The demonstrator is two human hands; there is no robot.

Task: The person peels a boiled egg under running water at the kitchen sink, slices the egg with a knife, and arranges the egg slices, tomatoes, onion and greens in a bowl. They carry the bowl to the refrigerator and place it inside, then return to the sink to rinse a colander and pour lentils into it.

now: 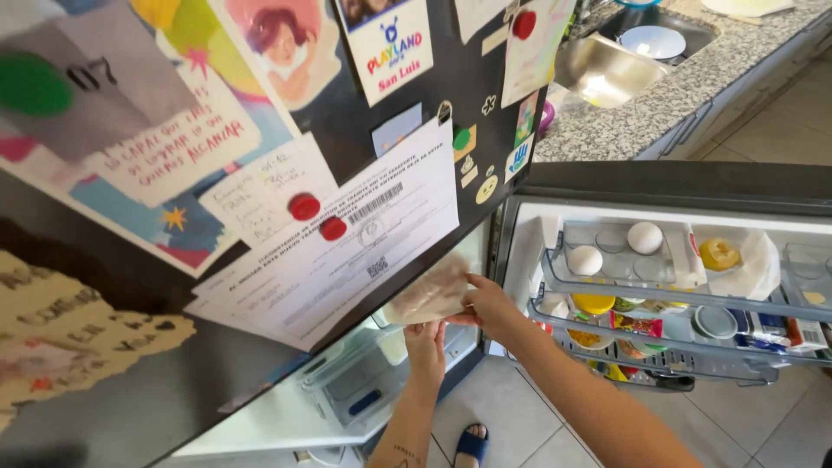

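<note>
- Left hand and right hand both pinching a floppy clear bag, up at the open fridge's edge.
- Could slip from fingertips and drop on the floor.
- Could bump the eggs in the door shelf.

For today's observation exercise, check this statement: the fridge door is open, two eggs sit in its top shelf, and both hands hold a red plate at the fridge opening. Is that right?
Not quite. In the head view the left hand and right hand hold a clear bag with something pale inside, not a red plate. The rest stands: the fridge door is open and two eggs sit in its top shelf.
</note>
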